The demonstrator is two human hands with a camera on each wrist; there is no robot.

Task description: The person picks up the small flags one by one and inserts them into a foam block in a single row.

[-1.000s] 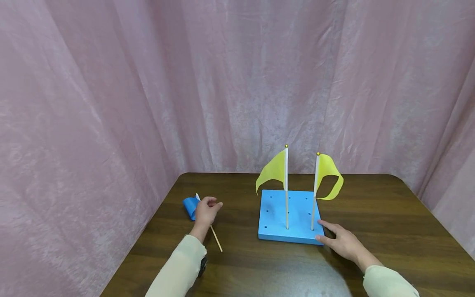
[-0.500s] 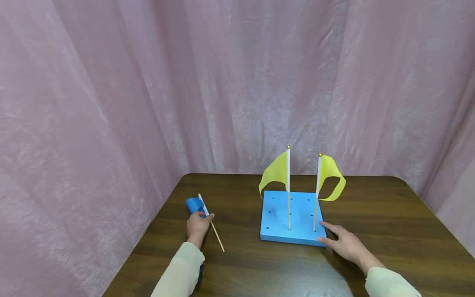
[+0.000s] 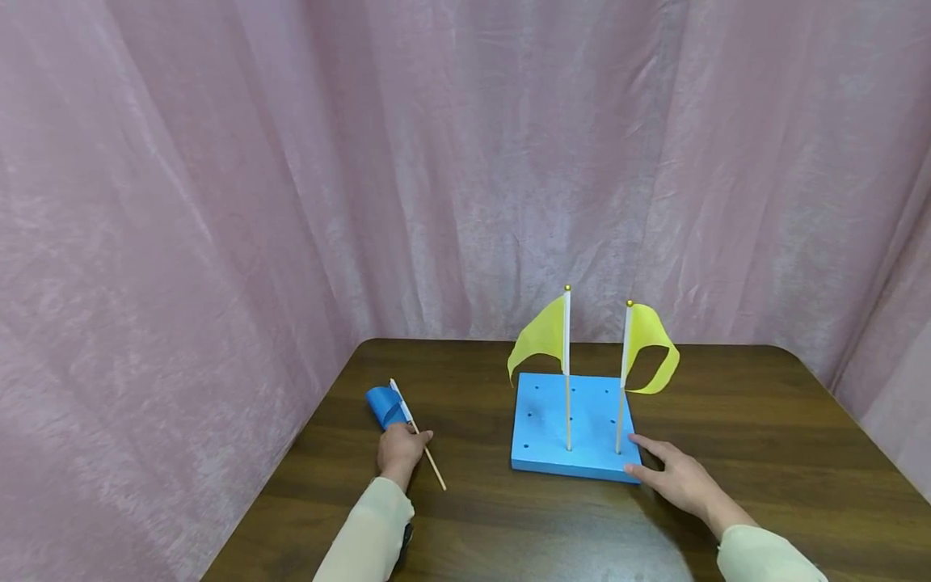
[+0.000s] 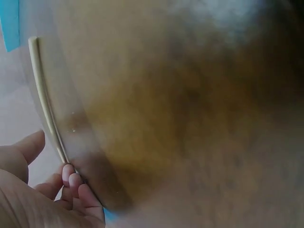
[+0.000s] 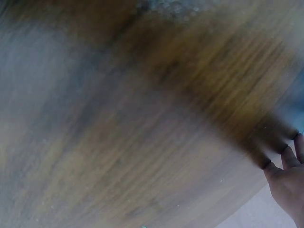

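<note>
A blue foam board [image 3: 575,424] with several holes lies on the brown table [image 3: 509,517]. Two yellow flags [image 3: 540,335] [image 3: 650,346] on wooden sticks stand upright in it. My right hand [image 3: 665,473] lies flat with straight fingers against the board's front right corner. A blue flag [image 3: 384,404] on a thin stick [image 3: 436,474] lies at the table's left side. My left hand [image 3: 398,453] grips its stick, with fingers curled round it; the left wrist view shows the stick [image 4: 46,102] running past those fingers [image 4: 78,185].
Pink curtains [image 3: 218,202] close the table in at the back and on both sides. The table's left edge runs close beside the blue flag. Bare wood lies in front of the board and to its right.
My left hand has slid down from the blue flag's cloth toward me along the stick and has closed round it. The right hand has stayed at the board's corner.
</note>
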